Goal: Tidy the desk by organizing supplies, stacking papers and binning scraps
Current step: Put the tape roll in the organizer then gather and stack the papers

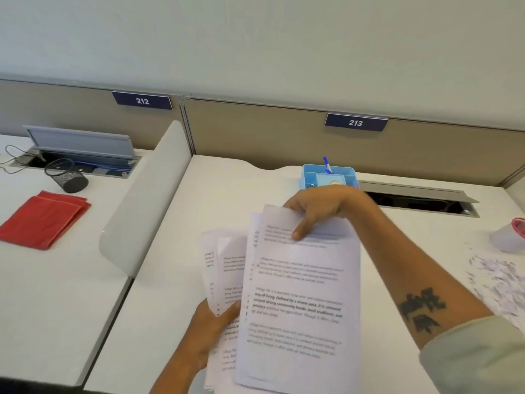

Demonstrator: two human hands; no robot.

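Both hands gripped the papers (298, 294) above the tabletop (176, 280), right hand (318, 209) topside, left hand (210, 328) below, likely squaring the stack.

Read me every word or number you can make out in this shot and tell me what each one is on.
"212": white digits on the dark blue sign on the left partition.
"213": white digits on the dark blue sign on the partition behind this desk.
Printed sheets held in both hands: paragraphs of text, too blurred to read reliably.
Forearm tattoo: not legible.
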